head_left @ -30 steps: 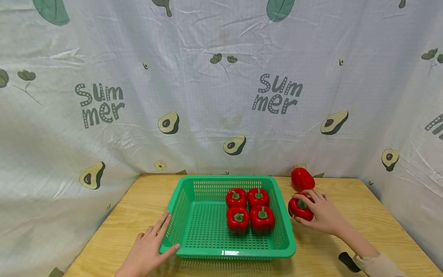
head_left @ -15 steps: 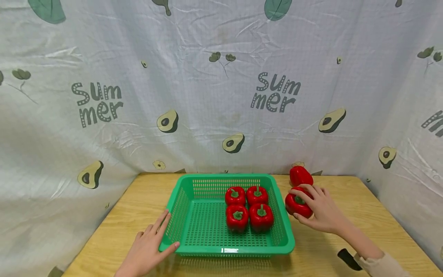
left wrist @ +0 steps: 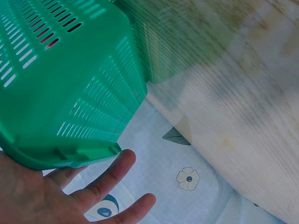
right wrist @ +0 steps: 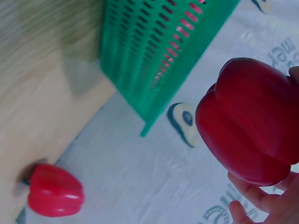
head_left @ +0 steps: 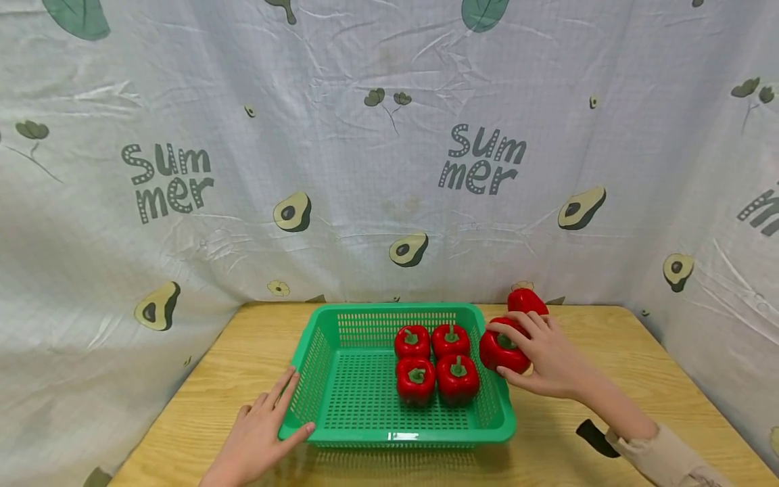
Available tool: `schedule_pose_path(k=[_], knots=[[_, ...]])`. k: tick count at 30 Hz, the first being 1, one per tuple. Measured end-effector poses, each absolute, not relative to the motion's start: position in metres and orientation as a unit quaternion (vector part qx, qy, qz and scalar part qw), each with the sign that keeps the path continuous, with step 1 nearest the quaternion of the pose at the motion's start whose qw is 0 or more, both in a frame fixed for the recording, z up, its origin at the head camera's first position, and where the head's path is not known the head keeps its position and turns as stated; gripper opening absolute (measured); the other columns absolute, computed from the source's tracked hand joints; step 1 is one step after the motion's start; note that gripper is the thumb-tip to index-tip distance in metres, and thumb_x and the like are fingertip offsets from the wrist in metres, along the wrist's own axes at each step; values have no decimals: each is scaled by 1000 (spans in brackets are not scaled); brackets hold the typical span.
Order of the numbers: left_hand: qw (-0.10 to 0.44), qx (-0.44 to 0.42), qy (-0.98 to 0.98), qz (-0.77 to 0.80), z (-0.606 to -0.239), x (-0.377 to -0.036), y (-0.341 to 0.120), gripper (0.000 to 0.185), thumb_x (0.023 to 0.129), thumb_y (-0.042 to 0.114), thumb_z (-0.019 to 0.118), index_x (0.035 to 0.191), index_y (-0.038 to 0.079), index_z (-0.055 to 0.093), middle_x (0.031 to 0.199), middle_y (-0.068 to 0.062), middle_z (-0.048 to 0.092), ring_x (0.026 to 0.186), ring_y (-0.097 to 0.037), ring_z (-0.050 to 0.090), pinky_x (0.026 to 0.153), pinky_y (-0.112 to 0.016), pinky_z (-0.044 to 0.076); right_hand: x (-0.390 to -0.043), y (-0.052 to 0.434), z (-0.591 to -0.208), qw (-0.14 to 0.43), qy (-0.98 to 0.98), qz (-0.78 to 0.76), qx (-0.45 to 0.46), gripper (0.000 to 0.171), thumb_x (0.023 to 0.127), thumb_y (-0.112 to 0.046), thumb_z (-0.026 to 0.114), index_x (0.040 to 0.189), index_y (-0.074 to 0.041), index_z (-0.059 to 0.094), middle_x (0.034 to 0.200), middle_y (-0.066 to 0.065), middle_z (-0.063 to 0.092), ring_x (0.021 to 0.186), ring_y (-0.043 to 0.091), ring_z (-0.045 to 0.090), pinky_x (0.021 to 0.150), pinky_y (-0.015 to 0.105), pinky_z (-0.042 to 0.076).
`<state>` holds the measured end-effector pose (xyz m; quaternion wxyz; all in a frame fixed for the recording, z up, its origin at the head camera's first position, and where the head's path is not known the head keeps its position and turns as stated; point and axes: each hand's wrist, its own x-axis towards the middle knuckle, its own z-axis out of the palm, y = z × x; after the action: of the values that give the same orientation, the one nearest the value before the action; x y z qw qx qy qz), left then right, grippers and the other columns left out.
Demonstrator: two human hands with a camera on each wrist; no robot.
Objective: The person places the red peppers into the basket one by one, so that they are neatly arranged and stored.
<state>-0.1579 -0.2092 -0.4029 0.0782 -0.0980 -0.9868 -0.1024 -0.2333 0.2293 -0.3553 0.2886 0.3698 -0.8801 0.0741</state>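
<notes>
My right hand (head_left: 550, 358) grips a red bell pepper (head_left: 500, 350) with a green stem, fingers over its far side and thumb at its near side. In the head view this pepper overlaps the right rim of a green plastic basket (head_left: 402, 436); the right wrist view shows the bell pepper (right wrist: 252, 123) above the table. Several red bell peppers (head_left: 458, 382) stand stem up in the basket's right half. My left hand (head_left: 258, 429) rests at the basket's left front corner, fingers extended along the rim. The left wrist view shows those fingers (left wrist: 110, 179) just outside the rim.
Another red bell pepper (head_left: 527, 302) lies on its side at the back right of the wooden table (head_left: 615, 365), partly hidden behind my right hand. A white cloth (head_left: 341, 155) printed with avocados and lettering hangs behind and beside the table. A dark strap (head_left: 595, 438) shows at my right wrist.
My right hand has lifted the bell pepper from the table and carried it left and up to the basket's right rim. The left hand stays at the basket.
</notes>
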Motion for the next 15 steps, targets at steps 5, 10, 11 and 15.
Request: schedule_pose_path(k=[5, 10, 11, 15], knots=[[76, -99, -987, -100, -402, -157, -210, 79, 80, 59, 50, 140, 12, 31, 146, -7, 28, 107, -35, 52, 71, -56, 41, -235, 213, -346, 291, -870, 64, 393, 57, 71, -44, 64, 123, -26, 49, 118, 2, 50, 103, 16, 42, 79, 39, 31], [70, -99, -987, -102, -402, -157, -210, 79, 81, 59, 49, 140, 11, 30, 147, -7, 27, 108, -35, 51, 71, -56, 41, -238, 196, -339, 299, -856, 69, 416, 55, 74, -47, 62, 123, -24, 50, 118, 4, 50, 98, 16, 43, 78, 38, 31], [69, -100, -987, -102, -402, -157, -210, 79, 81, 59, 49, 140, 11, 30, 147, -8, 27, 108, -36, 51, 71, -56, 41, -238, 193, -337, 301, -853, 70, 420, 55, 74, -47, 62, 122, -23, 50, 117, 4, 51, 97, 16, 43, 78, 38, 32], [67, -100, -987, -104, -403, -158, -211, 78, 81, 58, 49, 141, 11, 29, 147, -8, 26, 109, -37, 51, 71, -57, 40, -240, 179, -331, 301, -847, 70, 433, 55, 73, -47, 62, 121, -23, 51, 113, 3, 51, 92, 15, 41, 76, 37, 32]])
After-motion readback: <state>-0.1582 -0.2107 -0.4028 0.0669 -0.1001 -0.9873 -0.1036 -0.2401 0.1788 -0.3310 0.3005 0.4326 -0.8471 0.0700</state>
